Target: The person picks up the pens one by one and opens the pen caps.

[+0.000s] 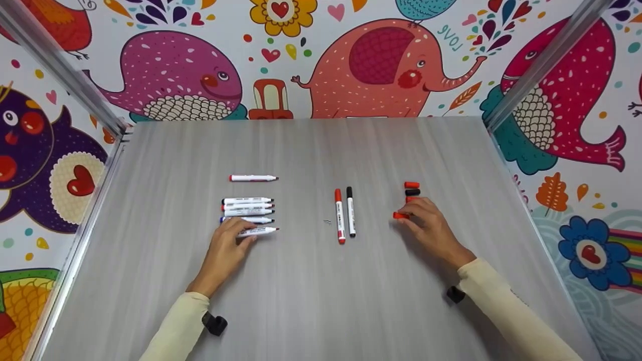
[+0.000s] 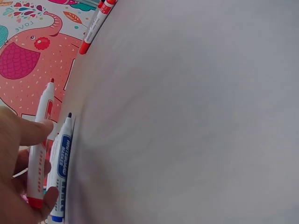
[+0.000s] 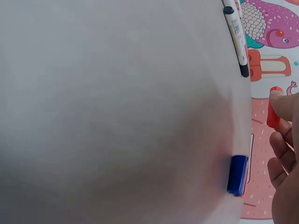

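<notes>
My left hand (image 1: 224,255) pinches an uncapped red whiteboard marker (image 2: 39,144), its tip pointing right in the head view. Just beyond that hand lie several uncapped markers in a row, among them a blue one (image 1: 258,220). Between thumb and fingers my right hand (image 1: 434,233) holds a red marker cap (image 3: 274,108). Close to those fingers, more caps are on the table: a red cap (image 1: 412,185), a black cap (image 1: 412,192) and another red one partly covered by the hand. A blue cap (image 3: 237,175) shows in the right wrist view; the hand hides it from the head view.
Two capped markers, one red (image 1: 340,215) and one black (image 1: 351,213), lie side by side between the hands. Farther back is a single uncapped red-ended marker (image 1: 253,178). Patterned walls (image 1: 200,75) and metal posts border the grey table (image 1: 301,301).
</notes>
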A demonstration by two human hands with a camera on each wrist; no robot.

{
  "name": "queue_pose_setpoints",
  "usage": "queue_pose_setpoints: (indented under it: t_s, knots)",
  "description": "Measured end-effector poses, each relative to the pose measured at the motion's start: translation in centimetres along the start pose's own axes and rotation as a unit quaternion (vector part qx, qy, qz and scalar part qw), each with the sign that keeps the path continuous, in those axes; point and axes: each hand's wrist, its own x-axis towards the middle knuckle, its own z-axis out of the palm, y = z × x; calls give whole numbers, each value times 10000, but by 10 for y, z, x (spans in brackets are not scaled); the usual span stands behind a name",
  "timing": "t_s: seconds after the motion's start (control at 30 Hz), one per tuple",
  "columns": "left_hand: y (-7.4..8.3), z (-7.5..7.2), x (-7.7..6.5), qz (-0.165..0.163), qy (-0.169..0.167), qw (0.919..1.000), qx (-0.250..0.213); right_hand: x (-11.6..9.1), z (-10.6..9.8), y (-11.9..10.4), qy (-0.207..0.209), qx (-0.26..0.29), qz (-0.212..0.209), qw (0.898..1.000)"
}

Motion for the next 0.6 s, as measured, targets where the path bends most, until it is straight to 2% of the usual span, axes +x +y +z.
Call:
queue_pose_setpoints:
  t_s: [0.27, 0.37, 0.6]
  knots:
    - [-9, 0, -2, 187, 157, 9996, 160, -12, -5, 13, 42, -288, 232, 9993]
    - [-12, 1, -3, 240, 244, 9992, 219, -16, -6, 17, 79, -334, 449, 9984]
    - [-18, 2, -3, 60, 309, 9987, 405, -22, -8, 21, 91, -364, 825, 9959]
